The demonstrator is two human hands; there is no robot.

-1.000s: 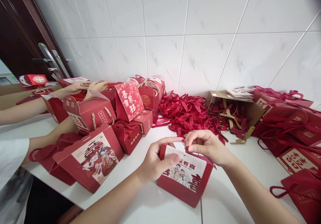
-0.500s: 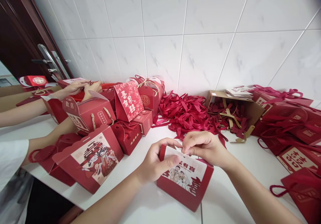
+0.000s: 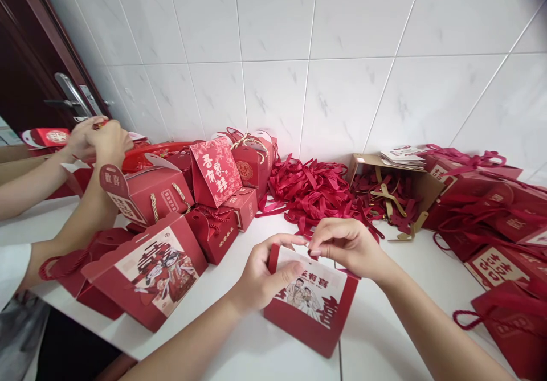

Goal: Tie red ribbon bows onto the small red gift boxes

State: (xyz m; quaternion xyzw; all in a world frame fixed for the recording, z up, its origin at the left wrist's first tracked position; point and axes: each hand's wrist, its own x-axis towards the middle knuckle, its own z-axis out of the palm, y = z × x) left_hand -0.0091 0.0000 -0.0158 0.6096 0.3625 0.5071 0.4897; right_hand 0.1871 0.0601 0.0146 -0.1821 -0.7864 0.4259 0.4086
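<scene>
A red box point(image 3: 310, 301) with a white panel showing a drawn couple is tilted on the white table in front of me. My left hand point(image 3: 271, 273) grips its upper left side, the thumb on the white panel. At the box's top edge, my right hand point(image 3: 342, 247) pinches a small piece of dark red ribbon between thumb and forefinger. Behind my hands lies a heap of red ribbons point(image 3: 311, 190).
Red gift boxes point(image 3: 166, 275) crowd the left side, where another person's hands point(image 3: 98, 142) hold something small. An open cardboard box point(image 3: 429, 190) with red and gold strips stands behind right. More ribboned boxes point(image 3: 496, 264) are piled at right.
My right hand has lifted slightly from the box's top edge, and the dark red ribbon piece now shows in its fingers. The other person's hands have moved left and up.
</scene>
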